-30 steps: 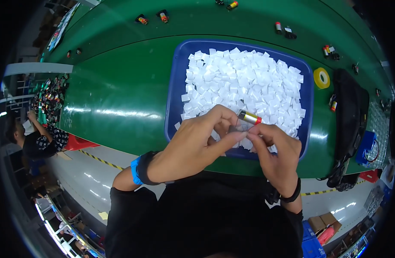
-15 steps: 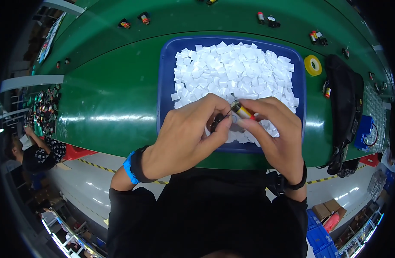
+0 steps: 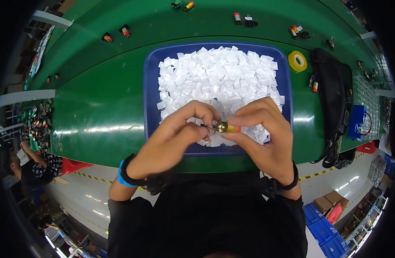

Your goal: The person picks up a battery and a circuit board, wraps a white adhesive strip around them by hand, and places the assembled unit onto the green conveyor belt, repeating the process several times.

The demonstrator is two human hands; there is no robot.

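Observation:
Over the tray my right hand pinches a small battery with a yellow and red wrap. The battery's round metallic end faces up and to the left. My left hand is closed at that end, with its fingertips on thin dark wires that run to the battery. What else the left fingers cover is hidden. Below both hands, a blue tray holds a heap of small white square pieces.
A yellow tape roll and a black bag lie right of the tray. Batteries with black parts are scattered along the far green bench. A person works at the left beside a pile of parts.
The battery has turned so its metallic end shows. My hands have shifted slightly down and left in view, and the black part seen by my left fingers is no longer visible there.

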